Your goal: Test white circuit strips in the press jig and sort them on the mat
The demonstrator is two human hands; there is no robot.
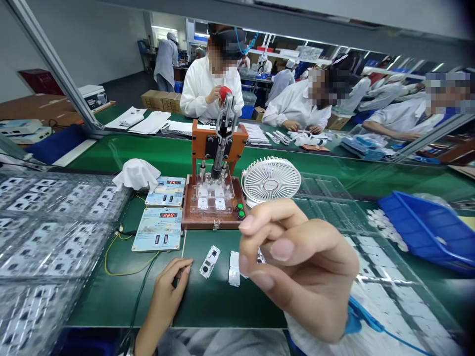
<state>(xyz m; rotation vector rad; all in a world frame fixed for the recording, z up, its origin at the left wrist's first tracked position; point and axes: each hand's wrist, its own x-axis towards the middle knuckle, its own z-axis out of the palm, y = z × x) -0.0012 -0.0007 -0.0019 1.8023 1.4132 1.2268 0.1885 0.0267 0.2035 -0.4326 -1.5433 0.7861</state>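
Observation:
My right hand point(300, 267) is raised close to the camera, its fingers curled and the thumb against a fingertip; nothing shows between them. A blue wrist strap point(356, 316) is around that wrist. My left hand point(168, 289) rests on the green table, loosely curled, with a gap between thumb and fingers and no object in it. To its right lies a small white circuit board point(210, 262) with black parts. Another white board point(234, 269) lies further right, and one more is partly hidden behind my right hand. Beyond stands a lever-press test fixture point(217, 198) holding two white boards.
Two meter boxes point(158, 230) with red digits stand left of the fixture, with wires trailing down. A white fan point(271, 182) is on its right. Plastic trays of boards point(55, 237) lie left and right. A blue bin point(426, 232) stands far right. Co-workers sit opposite.

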